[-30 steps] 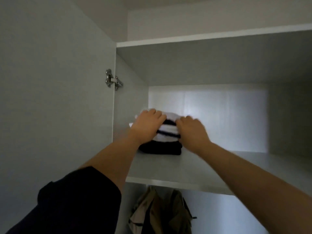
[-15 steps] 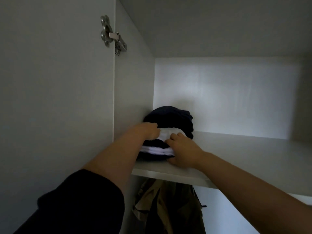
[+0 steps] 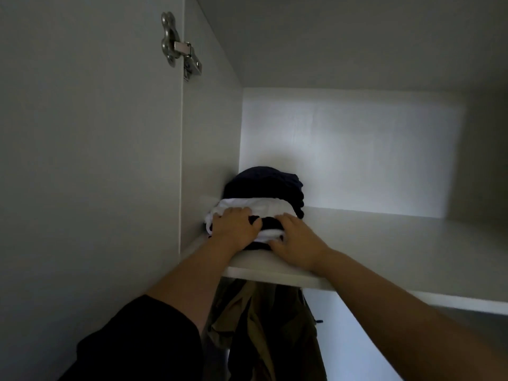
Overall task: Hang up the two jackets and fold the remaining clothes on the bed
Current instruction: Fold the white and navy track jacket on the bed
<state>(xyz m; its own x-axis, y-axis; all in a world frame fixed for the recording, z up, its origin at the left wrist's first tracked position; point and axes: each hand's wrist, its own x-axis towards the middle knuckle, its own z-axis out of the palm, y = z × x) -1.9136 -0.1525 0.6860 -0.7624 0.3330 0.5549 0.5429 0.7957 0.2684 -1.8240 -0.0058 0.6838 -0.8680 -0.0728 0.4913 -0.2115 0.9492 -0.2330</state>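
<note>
Two hands, left hand (image 3: 233, 229) and right hand (image 3: 295, 243), press flat with fingers spread on the folded clothes (image 3: 264, 204) on the wardrobe shelf (image 3: 398, 243), no legible writing anywhere

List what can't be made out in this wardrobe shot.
- Head view: front of the folded stack, covered by left hand and right hand.
- Jackets: tops hidden behind the shelf; hangers unseen, bottoms cut off by the frame edge.
- Bed: out of frame.

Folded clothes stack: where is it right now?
In the head view, the folded clothes stack sits at the left end of the wardrobe shelf, against the side wall, above the hanging jackets.
</note>
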